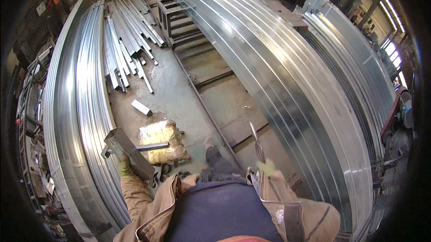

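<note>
My left hand [124, 165], in a yellow-green glove, is closed around a short rectangular metal tube [128, 150], tilted beside the long profiles on the left. Behind this tube a thin dark bar [153, 146] sticks out to the right, over a yellow-wrapped bundle [164, 154]; whether the two pieces touch is hidden. On the other side of my body my right hand [266, 167], also gloved, grips a long slender tool [258, 145] with a bright narrow tip pointing up. Its exact kind is too blurred to make out.
Long shiny metal profiles [92, 85] run along my left. A large stack of long metal tubes [269, 58] curves past on my right. Loose offcuts [128, 40] lie on the floor ahead, near a dark steel frame [173, 19]. One short white-ended piece [142, 107] lies closer.
</note>
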Demonstrator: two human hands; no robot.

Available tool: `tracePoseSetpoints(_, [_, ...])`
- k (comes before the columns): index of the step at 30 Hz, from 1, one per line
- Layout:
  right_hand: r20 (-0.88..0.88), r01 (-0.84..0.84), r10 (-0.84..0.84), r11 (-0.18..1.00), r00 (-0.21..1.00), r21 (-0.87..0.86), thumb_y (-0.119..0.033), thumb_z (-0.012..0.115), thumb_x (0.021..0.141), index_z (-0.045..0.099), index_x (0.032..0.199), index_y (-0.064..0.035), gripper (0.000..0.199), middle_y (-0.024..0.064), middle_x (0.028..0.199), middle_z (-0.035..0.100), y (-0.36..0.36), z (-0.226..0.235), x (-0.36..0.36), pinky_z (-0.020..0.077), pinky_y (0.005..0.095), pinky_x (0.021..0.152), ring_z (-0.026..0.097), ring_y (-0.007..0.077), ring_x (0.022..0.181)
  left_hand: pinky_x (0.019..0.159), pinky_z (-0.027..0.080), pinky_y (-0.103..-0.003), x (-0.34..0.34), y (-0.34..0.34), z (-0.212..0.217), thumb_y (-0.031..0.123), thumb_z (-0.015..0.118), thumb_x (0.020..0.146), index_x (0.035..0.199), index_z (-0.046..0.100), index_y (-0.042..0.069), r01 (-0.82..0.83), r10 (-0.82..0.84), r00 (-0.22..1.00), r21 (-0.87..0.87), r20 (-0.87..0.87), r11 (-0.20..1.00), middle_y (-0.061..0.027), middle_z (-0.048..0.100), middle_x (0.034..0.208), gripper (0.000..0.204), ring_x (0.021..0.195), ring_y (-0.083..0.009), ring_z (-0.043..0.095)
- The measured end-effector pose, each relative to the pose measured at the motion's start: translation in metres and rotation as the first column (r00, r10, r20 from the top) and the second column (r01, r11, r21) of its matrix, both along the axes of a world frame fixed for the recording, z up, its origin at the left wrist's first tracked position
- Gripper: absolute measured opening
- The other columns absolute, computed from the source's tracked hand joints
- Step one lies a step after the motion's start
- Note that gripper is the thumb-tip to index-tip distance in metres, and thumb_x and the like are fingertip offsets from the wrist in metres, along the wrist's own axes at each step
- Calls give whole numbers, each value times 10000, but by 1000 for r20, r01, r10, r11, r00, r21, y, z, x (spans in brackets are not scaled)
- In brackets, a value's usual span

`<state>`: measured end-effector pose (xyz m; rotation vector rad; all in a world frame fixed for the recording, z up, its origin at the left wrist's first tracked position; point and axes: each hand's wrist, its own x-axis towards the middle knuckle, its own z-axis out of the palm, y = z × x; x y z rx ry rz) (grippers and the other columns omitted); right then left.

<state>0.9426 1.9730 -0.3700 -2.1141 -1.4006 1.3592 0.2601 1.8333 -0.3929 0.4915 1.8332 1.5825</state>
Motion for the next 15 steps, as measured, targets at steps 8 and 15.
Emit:
tracePoseSetpoints(8, [-14, -99, 111, 926, 994, 364, -340, 718, 973, 717, 1199, -6, 403, 200, 937, 763, 307, 89, -156, 568, 420, 775, 750, 291, 856, 946, 552, -385, -66, 164, 29, 474, 795, 941, 1578, 470, 97, -70, 73, 986, 25, -148, 997, -81, 681, 1298, 808, 1065, -256, 664])
tracePoseSetpoints(15, [-558, 77, 125, 943, 821, 324, -259, 717, 1039, 724, 1260, -121, 260, -26, 840, 685, 487, 141, -288, 415, 211, 524, 570, 33, 632, 902, 548, -371, -127, 271, 34, 380, 818, 936, 1515, 530, 58, -202, 210, 971, 80, -117, 976, -96, 666, 1306, 722, 1018, -242, 671])
